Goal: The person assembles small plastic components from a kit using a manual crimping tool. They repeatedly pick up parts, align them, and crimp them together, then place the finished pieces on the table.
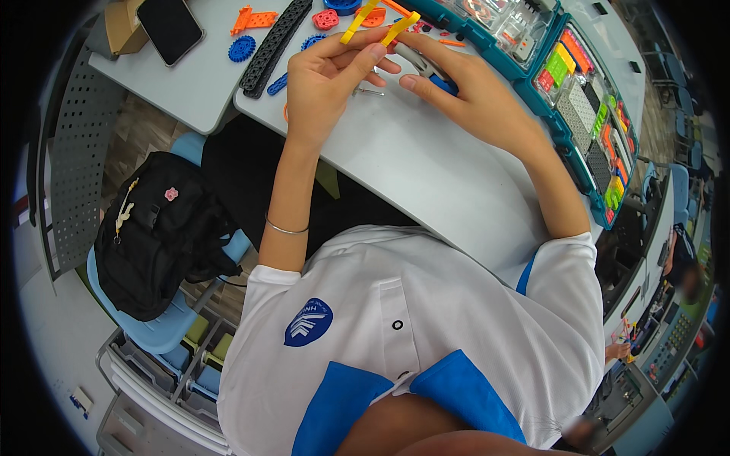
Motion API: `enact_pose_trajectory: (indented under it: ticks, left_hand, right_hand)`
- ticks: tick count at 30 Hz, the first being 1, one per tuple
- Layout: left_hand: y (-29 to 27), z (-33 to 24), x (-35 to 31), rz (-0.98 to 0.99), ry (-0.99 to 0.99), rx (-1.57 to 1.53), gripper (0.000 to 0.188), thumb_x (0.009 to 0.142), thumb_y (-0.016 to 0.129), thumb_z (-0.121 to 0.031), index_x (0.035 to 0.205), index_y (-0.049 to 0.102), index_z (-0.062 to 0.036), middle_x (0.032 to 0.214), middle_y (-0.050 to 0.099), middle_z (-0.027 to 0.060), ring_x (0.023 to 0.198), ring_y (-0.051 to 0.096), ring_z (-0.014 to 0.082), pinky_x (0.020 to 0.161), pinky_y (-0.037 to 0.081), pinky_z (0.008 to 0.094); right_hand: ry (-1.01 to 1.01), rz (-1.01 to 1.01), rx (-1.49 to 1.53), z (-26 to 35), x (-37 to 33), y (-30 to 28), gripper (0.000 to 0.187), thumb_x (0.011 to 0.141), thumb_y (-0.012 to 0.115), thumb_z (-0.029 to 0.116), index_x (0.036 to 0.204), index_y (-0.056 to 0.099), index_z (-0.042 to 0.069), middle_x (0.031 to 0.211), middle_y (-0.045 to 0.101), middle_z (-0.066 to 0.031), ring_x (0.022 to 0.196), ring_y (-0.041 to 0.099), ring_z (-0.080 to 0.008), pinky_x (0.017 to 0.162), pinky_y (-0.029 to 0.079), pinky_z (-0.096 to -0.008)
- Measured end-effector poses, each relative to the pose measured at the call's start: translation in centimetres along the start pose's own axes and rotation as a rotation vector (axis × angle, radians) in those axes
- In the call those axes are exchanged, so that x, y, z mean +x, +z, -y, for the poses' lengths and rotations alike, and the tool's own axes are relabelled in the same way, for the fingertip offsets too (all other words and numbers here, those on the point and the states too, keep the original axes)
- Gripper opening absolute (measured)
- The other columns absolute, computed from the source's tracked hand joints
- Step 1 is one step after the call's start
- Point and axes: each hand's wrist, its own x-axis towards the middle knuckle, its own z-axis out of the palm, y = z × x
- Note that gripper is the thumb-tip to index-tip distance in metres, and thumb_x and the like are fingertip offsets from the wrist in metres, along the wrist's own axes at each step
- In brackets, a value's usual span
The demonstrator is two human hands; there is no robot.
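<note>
My left hand [325, 85] is raised over the white table, thumb and fingers pinched on a yellow plastic piece [400, 28] with two narrow arms. The right hand [475, 95] is wrapped round a grey-and-blue hand tool [415, 59], whose kind I cannot make out. Its front end meets the yellow piece near my left fingertips. Below the fingers a small metal part [370, 92] lies on the table. Behind the hands are a red plastic part [325, 20] and an orange part [371, 17].
A teal case [564, 140] with colourful building parts lies open at the right. Black track [270, 49], a blue gear [242, 49] and an orange beam [253, 20] lie at the left. A phone [170, 29] lies further left. A black backpack [156, 235] sits on a blue chair.
</note>
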Motion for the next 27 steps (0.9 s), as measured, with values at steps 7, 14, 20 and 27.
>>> enact_pose_trajectory:
  ticks: [7, 14, 20, 27]
  left_hand:
    - [0.2, -0.2, -0.4, 0.003, 0.004, 0.030, 0.028, 0.094, 0.065, -0.003, 0.120, 0.066, 0.0076, 0.098, 0.073, 0.0170, 0.085, 0.073, 0.0210, 0.071, 0.059, 0.0262]
    - [-0.1, -0.1, -0.5, -0.003, -0.065, 0.018, 0.028, 0.094, 0.068, -0.012, 0.114, 0.068, 0.0072, 0.087, 0.071, 0.0110, 0.076, 0.070, 0.0159, 0.067, 0.058, 0.0266]
    - [-0.7, 0.4, -0.6, -0.073, -0.004, -0.087, 0.029, 0.099, 0.063, -0.020, 0.110, 0.068, 0.0064, 0.087, 0.067, 0.0081, 0.068, 0.061, 0.0115, 0.058, 0.053, 0.0251]
    - [-3.1, 0.4, 0.0, -0.262, 0.014, -0.142, 0.027, 0.102, 0.059, -0.019, 0.113, 0.065, 0.0045, 0.101, 0.068, 0.0124, 0.075, 0.057, 0.0111, 0.058, 0.046, 0.0246]
  right_hand:
    - [0.030, 0.009, 0.063, 0.0, -0.2, 0.1, 0.048, 0.096, 0.064, 0.030, 0.137, 0.055, 0.007, 0.111, 0.068, -0.0161, 0.085, 0.065, -0.0261, 0.077, 0.051, -0.0348]
    - [0.121, 0.155, -0.067, 1.8, 0.1, -0.6, 0.037, 0.096, 0.062, 0.031, 0.123, 0.062, 0.005, 0.092, 0.069, -0.0186, 0.079, 0.066, -0.0334, 0.070, 0.050, -0.0393]
    - [0.041, 0.080, 0.048, 0.8, -0.2, 0.1, 0.035, 0.096, 0.063, 0.033, 0.118, 0.065, 0.005, 0.087, 0.069, -0.0178, 0.075, 0.066, -0.0339, 0.068, 0.049, -0.0401]
    - [0.112, 0.077, -0.236, -0.5, -0.5, -0.9, 0.037, 0.098, 0.062, 0.035, 0.125, 0.060, 0.008, 0.080, 0.066, -0.0125, 0.069, 0.064, -0.0267, 0.068, 0.047, -0.0352]
